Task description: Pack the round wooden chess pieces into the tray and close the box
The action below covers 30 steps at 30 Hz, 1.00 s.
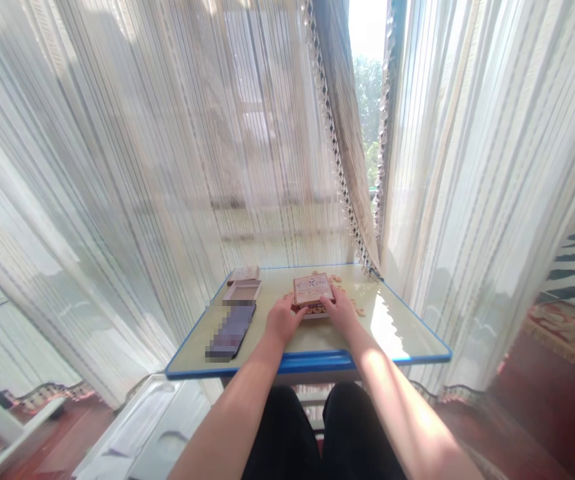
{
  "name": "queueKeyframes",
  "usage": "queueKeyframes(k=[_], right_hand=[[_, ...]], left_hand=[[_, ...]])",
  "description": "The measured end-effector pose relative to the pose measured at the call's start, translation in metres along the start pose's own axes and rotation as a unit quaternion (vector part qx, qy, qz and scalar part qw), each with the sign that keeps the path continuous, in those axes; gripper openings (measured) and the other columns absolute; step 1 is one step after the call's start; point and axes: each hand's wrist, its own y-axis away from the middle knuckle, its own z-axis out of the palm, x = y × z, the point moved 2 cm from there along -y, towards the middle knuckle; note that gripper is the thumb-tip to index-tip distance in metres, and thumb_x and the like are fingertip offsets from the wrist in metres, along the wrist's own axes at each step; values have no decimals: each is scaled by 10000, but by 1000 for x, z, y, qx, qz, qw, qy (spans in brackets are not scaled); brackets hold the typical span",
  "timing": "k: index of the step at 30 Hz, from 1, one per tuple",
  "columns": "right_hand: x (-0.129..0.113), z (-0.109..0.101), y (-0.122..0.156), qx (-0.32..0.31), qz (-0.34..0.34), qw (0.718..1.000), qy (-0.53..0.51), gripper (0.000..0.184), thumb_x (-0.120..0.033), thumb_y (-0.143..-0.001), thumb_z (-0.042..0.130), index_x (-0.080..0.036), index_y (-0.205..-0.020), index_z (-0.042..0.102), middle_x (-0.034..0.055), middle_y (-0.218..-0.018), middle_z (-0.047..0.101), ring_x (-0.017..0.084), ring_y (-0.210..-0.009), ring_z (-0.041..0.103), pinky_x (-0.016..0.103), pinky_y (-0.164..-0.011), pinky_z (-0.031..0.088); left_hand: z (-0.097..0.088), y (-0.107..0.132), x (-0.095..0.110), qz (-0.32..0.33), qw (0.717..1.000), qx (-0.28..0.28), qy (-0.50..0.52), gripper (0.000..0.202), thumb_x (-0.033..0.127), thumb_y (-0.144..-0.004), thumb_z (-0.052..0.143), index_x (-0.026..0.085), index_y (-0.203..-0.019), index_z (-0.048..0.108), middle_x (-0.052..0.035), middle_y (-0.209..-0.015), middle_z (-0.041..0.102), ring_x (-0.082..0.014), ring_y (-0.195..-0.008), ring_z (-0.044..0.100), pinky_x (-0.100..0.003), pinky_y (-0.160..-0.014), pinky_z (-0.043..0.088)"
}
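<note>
A small brown box with a pale printed lid (pixel 311 289) is tilted up on a pale table with a blue rim (pixel 312 363). My left hand (pixel 282 319) grips its left near corner and my right hand (pixel 340 309) grips its right side, fingers curled round the edges. Small tan wooden pieces (pixel 316 309) lie under and beside the box, and more are scattered to the right (pixel 358 311).
An open shallow box tray (pixel 242 291) and its lid (pixel 244 274) lie at the far left of the table. A dark flat object (pixel 230 331), blurred out, lies in front of them. Sheer curtains (pixel 142 167) hang close round the table. My dark-trousered knees sit below the near edge.
</note>
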Motion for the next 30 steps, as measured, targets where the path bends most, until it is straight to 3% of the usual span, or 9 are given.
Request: queueKeyframes(k=[7,15,30], right_hand=[[4,6,6,-5,18,999,50,572,-327,-861,363,-112,-1391,343,160,-1278,533,262,-1174,490,406,-996,350],[3,9,4,-71,27,988,137,513,-351,-910,308,-79,-1319,455,183,-1238,564,275,-1160,493,383,-992,327],[9,15,7,-122,24,968,219,545,-393,-917,273,-99,-1347,434,149,-1297,528,290,-1230,407,387,-1016,264]], left_hand=[[-1,1,3,8,999,4,-32,357,363,-756,630,173,-1058,626,-73,-794,686,-258,-892,587,-351,-816,447],[-1,1,-1,4,998,-3,-62,360,357,-764,605,173,-1072,625,-85,-809,680,-259,-925,574,-345,-814,449],[-3,4,1,-23,994,-32,-104,291,389,-754,574,187,-947,654,-90,-796,663,-259,-874,580,-334,-729,450]])
